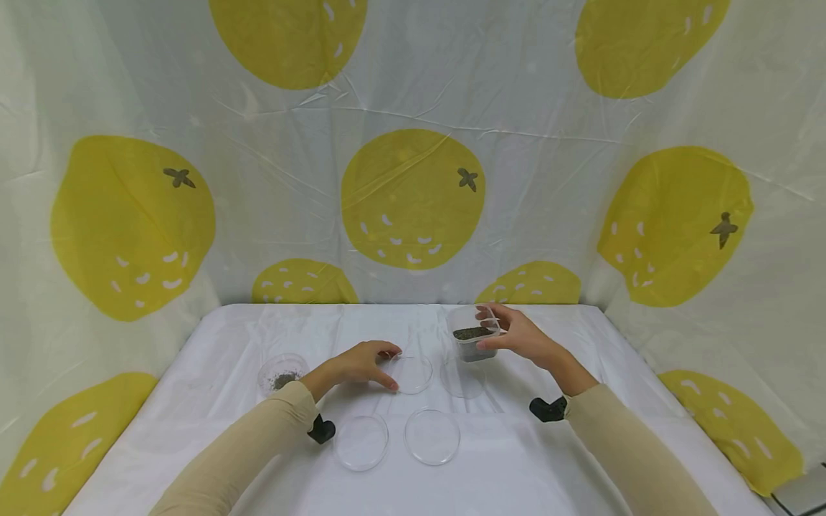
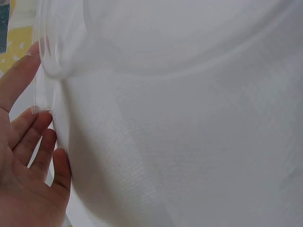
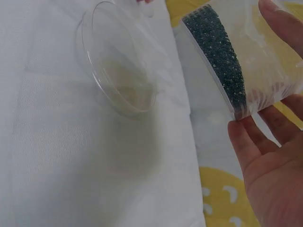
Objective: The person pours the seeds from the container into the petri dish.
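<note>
While the right hand [image 1: 521,338] grips the tub [image 1: 475,350] by its walls, the left hand [image 1: 358,362] holds the dish [image 1: 413,374] at its rim; both appear stiff, slippery, fairly light.

Head: forward-down, wide | wrists: close-up | head, right wrist share: tub [image 1: 476,351]

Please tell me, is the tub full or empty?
The tub is partly full: dark grains fill only its lower part; above them it is clear.
</note>
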